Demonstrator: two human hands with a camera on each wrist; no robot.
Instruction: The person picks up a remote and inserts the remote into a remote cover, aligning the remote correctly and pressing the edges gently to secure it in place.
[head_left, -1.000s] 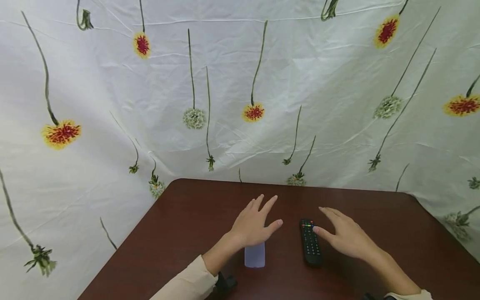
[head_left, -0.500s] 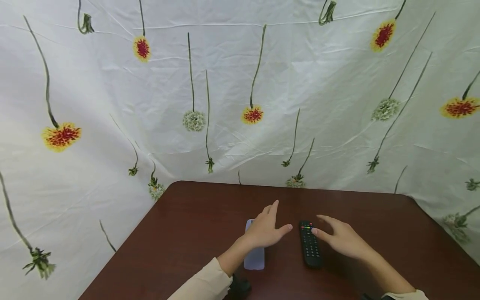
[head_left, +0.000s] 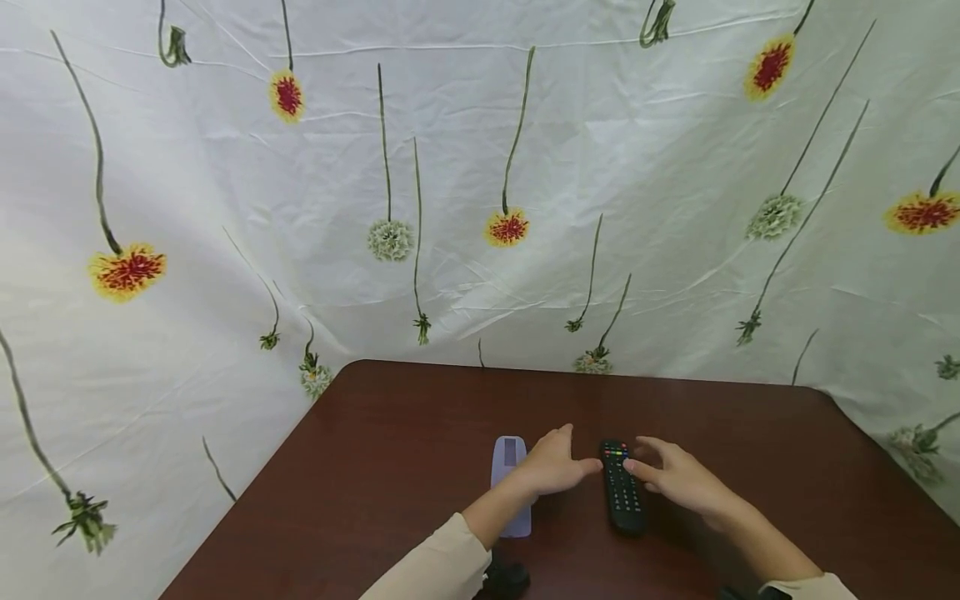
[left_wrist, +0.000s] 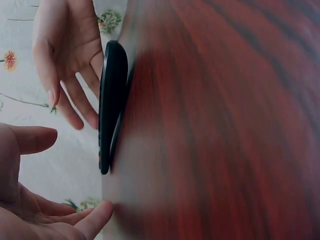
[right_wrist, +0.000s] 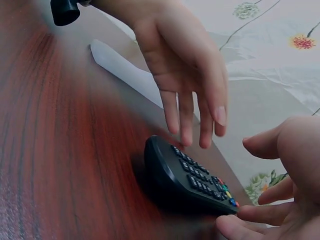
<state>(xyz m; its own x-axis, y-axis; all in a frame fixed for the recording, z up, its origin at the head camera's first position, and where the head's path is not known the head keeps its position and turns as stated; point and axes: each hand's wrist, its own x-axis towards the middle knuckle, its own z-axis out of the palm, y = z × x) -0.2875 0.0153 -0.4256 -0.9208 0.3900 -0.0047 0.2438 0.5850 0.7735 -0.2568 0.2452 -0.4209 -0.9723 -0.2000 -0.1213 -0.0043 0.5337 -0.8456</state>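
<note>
A black remote control (head_left: 621, 492) with several small buttons lies on the table between the two hands. From its left side my left hand (head_left: 553, 467) reaches in, thumb pointing toward the far end of the remote. My right hand (head_left: 682, 479) is on the other side, its thumb overlapping the remote's edge in the head view. In the right wrist view, the right fingertips (right_wrist: 230, 225) are right at the end with the coloured buttons. Both hands have relaxed fingers and hold nothing. Partly hidden behind the left forearm lies a long, flat lavender piece (head_left: 517, 523) with a darker rectangle near its far end.
The dark reddish-brown wooden table (head_left: 375, 500) has rounded far corners. Behind it hangs a white cloth (head_left: 450, 167) printed with flowers and stems. A black wrist device (head_left: 506, 577) sits under the left cuff.
My left hand has moved right and nearer the remote, uncovering the far part of the lavender piece. The right hand has come slightly lower, its fingers bending a little more. The remote stays in place.
</note>
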